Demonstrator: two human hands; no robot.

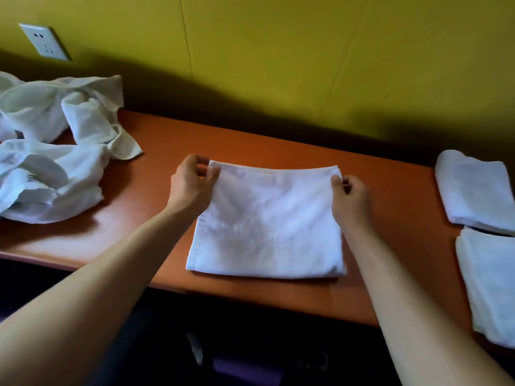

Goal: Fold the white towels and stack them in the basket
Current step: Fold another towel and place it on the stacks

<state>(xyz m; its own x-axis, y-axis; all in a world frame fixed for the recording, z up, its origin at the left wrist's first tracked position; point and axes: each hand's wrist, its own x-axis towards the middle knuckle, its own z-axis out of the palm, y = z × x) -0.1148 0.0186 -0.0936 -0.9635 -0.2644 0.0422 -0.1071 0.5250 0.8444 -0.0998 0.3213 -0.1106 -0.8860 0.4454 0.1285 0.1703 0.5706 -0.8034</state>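
An orange-brown counter (156, 151) is seen running L to R along a yellow-green wall. At centre, near the front edge, a folded towel (267, 227) is laid flat. On the L end a heap (53, 151) of unfolded white towels is piled. At the R end two folded towels are set just beside each other: far one (476, 190), near one (490, 282).

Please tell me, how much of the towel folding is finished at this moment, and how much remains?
Done: two folded towels lie at the right, one farther and one nearer. In hand: the left hand and right hand pinch the far corners of a half-folded towel on the table. Left: a crumpled pile of towels waits at the left. No basket is in view, so stacking is not yet seen.
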